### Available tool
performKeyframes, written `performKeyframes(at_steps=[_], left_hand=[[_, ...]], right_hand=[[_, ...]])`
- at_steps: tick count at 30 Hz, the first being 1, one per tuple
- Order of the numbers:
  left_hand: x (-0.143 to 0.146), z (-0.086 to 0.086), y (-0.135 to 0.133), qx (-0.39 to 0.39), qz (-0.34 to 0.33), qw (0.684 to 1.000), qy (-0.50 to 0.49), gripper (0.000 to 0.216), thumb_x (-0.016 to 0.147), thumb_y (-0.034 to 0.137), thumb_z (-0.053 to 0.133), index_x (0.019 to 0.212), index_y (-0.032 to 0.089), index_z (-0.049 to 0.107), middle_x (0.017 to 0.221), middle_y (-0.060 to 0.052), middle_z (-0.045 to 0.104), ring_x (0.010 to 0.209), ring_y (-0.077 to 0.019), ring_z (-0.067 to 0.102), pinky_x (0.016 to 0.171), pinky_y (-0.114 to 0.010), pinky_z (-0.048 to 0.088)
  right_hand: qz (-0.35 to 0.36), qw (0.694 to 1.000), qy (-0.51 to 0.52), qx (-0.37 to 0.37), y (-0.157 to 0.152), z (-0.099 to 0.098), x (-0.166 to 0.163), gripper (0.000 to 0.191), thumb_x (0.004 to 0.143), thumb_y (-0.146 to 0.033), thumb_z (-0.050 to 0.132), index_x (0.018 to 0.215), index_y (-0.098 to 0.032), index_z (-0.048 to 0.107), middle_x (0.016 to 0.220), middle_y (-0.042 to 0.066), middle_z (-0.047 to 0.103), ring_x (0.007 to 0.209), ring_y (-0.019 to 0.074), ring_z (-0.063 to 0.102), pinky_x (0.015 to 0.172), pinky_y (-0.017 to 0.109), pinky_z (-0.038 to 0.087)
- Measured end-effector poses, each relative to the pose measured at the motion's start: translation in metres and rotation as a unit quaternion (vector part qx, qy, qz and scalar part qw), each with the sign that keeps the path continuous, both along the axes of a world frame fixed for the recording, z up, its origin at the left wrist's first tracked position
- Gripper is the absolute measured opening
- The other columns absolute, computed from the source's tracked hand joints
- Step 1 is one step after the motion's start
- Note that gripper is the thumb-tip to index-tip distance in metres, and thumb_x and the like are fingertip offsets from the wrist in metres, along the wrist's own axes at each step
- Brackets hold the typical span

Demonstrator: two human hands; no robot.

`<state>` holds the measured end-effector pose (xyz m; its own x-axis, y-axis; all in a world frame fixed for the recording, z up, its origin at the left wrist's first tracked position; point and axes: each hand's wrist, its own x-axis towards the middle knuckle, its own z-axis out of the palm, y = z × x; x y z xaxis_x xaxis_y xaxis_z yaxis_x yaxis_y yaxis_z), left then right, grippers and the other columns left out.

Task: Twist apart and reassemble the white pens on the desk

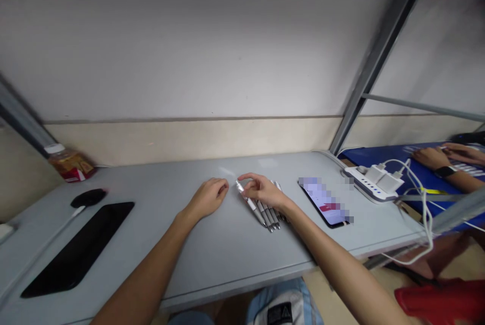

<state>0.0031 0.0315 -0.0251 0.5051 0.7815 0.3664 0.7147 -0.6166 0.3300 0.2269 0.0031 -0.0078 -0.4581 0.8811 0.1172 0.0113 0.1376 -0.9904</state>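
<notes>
My right hand (pixel 263 190) pinches a white pen (pixel 251 205) near its upper end, thumb and fingertips closed about it. That pen slants down toward the desk, its tip close beside a row of grey-and-white pens (pixel 270 218). Part of the row is hidden beneath my right hand and wrist. To the left, my left hand (pixel 208 196) rests on the grey desk (pixel 212 259) with its fingers curled in, and nothing shows in it. A small gap separates the two hands.
Right of the pens lies a phone (pixel 322 201) with a lit screen, then a power strip (pixel 373 183) with white cables. On the left are a black tablet-like slab (pixel 81 246), a black puck (pixel 88 197) and a bottle (pixel 71 163). Another person's hands (pixel 432 159) work over a blue surface.
</notes>
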Motion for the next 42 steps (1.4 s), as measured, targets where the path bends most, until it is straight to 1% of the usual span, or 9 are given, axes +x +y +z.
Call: performKeyframes(at_steps=[4,8,14,22,26,30,33,37,42], left_hand=[[-0.006,-0.003,0.004,-0.003,0.007,1.0,-0.006,0.018,0.09,0.024,0.042,0.081,0.019,0.056,0.076,-0.002,0.06,0.074,-0.0161,0.054,0.071,-0.028,0.039],[-0.011,-0.005,0.007,-0.005,0.014,1.0,-0.012,0.018,0.089,0.024,0.042,0.079,0.019,0.056,0.076,-0.002,0.06,0.073,-0.0158,0.053,0.07,-0.027,0.039],[-0.011,-0.004,0.006,-0.009,0.019,0.999,-0.024,0.018,0.088,0.024,0.043,0.079,0.019,0.058,0.076,-0.002,0.06,0.073,-0.0159,0.053,0.069,-0.027,0.039],[-0.012,-0.003,0.004,-0.007,0.018,0.999,-0.026,0.018,0.087,0.023,0.044,0.077,0.018,0.058,0.071,-0.001,0.057,0.068,-0.0144,0.05,0.066,-0.026,0.038],[-0.014,-0.004,0.005,-0.007,0.016,0.999,-0.028,0.019,0.088,0.025,0.043,0.078,0.019,0.058,0.073,-0.002,0.059,0.07,-0.0148,0.052,0.068,-0.026,0.039],[-0.016,-0.003,0.006,-0.009,0.018,0.999,-0.027,0.019,0.088,0.025,0.043,0.078,0.018,0.058,0.074,-0.002,0.06,0.07,-0.0149,0.053,0.068,-0.026,0.039],[-0.02,-0.001,0.007,-0.007,0.026,0.999,-0.028,0.019,0.088,0.025,0.044,0.078,0.018,0.059,0.075,-0.002,0.06,0.071,-0.0151,0.053,0.068,-0.027,0.039],[-0.031,0.0,0.013,-0.006,0.042,0.999,-0.027,0.018,0.087,0.025,0.045,0.078,0.018,0.058,0.074,-0.002,0.06,0.07,-0.0149,0.053,0.067,-0.026,0.038],[-0.046,-0.002,0.02,-0.005,0.07,0.997,-0.022,0.018,0.086,0.026,0.044,0.078,0.018,0.057,0.074,-0.002,0.06,0.069,-0.0151,0.052,0.067,-0.026,0.038]], right_hand=[[-0.018,0.995,-0.081,0.055,0.008,-0.008,0.005,0.032,0.071,-0.019,0.067,0.102,-0.015,0.066,0.069,-0.002,0.061,0.061,0.0103,0.053,0.062,0.023,0.043],[-0.031,0.984,-0.141,0.106,0.011,-0.015,0.004,0.033,0.073,-0.02,0.063,0.105,-0.014,0.066,0.074,0.0,0.064,0.067,0.012,0.057,0.065,0.023,0.044],[-0.09,0.949,-0.247,0.176,0.009,-0.017,0.005,0.029,0.074,-0.022,0.064,0.102,-0.014,0.068,0.076,0.002,0.068,0.067,0.0128,0.059,0.064,0.023,0.044],[-0.097,0.909,-0.325,0.244,0.01,-0.018,0.004,0.029,0.075,-0.026,0.069,0.103,-0.017,0.068,0.077,0.001,0.069,0.068,0.0137,0.058,0.068,0.025,0.041],[-0.09,0.895,-0.339,0.275,0.008,-0.017,0.004,0.026,0.076,-0.027,0.07,0.101,-0.019,0.068,0.083,0.001,0.068,0.077,0.0159,0.058,0.074,0.026,0.039],[-0.094,0.882,-0.365,0.284,0.007,-0.018,0.005,0.034,0.076,-0.028,0.072,0.109,-0.022,0.066,0.095,0.004,0.065,0.093,0.0202,0.056,0.083,0.032,0.036],[-0.109,0.867,-0.39,0.29,0.007,-0.018,0.007,0.033,0.076,-0.032,0.072,0.107,-0.024,0.066,0.105,0.006,0.061,0.103,0.0245,0.051,0.086,0.037,0.032],[-0.102,0.864,-0.401,0.288,0.006,-0.016,0.01,0.027,0.078,-0.034,0.071,0.103,-0.024,0.068,0.107,0.007,0.061,0.104,0.0248,0.049,0.085,0.038,0.03],[-0.093,0.861,-0.405,0.293,0.005,-0.012,0.011,0.028,0.079,-0.037,0.069,0.104,-0.023,0.068,0.102,0.006,0.065,0.101,0.0239,0.05,0.084,0.037,0.029]])
